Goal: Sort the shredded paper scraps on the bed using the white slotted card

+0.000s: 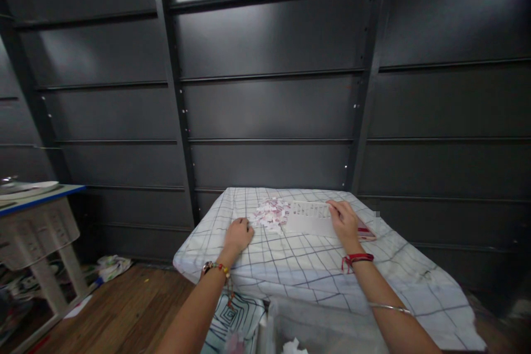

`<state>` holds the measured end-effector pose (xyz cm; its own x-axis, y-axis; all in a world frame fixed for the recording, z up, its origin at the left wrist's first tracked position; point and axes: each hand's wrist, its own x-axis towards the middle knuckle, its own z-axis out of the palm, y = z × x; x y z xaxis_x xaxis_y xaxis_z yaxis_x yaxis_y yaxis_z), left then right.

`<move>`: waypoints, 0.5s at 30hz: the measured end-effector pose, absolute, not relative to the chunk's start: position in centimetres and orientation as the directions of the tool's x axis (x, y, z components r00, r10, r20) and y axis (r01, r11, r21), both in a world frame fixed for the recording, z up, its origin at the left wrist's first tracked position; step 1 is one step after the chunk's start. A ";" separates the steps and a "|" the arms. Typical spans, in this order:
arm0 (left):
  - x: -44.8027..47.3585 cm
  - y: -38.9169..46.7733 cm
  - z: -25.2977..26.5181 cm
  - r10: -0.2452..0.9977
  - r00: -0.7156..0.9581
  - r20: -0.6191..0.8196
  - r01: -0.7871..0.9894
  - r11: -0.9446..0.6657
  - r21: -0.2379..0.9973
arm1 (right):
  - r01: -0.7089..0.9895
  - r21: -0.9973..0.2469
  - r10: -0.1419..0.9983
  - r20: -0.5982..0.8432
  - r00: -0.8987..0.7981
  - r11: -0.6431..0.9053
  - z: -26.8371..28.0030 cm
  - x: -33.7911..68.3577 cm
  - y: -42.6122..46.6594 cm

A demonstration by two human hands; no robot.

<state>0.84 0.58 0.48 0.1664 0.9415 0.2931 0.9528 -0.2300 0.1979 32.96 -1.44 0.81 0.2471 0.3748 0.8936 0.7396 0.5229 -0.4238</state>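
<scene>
1. Left hand [239,234]: palm down on the checked cloth [298,259], near its left side. Fingers loosely bent and partly open, thumb a little apart on the side toward the pile; whatever lies under the palm is hidden.
2. Right hand [345,221]: closed at the right end of the white sheet [309,224], fingertips at its upper right corner. Thumb and fingers appear together on the paper (the thumb is mostly out of sight, so the exact grip is hard to read).
3. White sheet: lies about flat on the cloth, between the two hands but reached only by the right one. Rows of small dark marks run along its upper part; the lower part is plain.
4. Pile of paper scraps [271,213]: white and pinkish bits, loosely heaped against the left end of the sheet, just beyond the left fingertips.
5. Flat thing with a red band [367,231]: on the cloth just right of the right hand, partly covered by it.
6. Plastic bin [327,315]: below the near edge of the cloth, between the forearms; white paper pieces [293,346] inside.
7. Wrists: beaded bracelet [224,269] on the left, red cord [360,258] on the right.
</scene>
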 end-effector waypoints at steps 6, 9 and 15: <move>0.9 0.6 0.5 0.942 0.165 0.293 0.953 -0.229 0.200 | 0.721 -0.449 0.368 0.886 0.283 0.528 0.9 33.1 -1.7; 0.9 0.6 0.5 0.942 0.165 0.293 0.952 -0.230 0.202 | 0.712 -0.446 0.375 0.887 0.271 0.542 1.0 32.8 -1.7; 0.9 0.7 0.4 0.941 0.163 0.298 0.951 -0.230 0.206 | 0.688 -0.453 0.379 0.885 0.270 0.567 1.1 32.8 -1.9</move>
<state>0.87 0.67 0.44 0.1626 0.9407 0.2977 0.9512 -0.2296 0.2060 32.80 -1.91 1.15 0.2697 0.3791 0.8852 0.6879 0.5673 -0.4526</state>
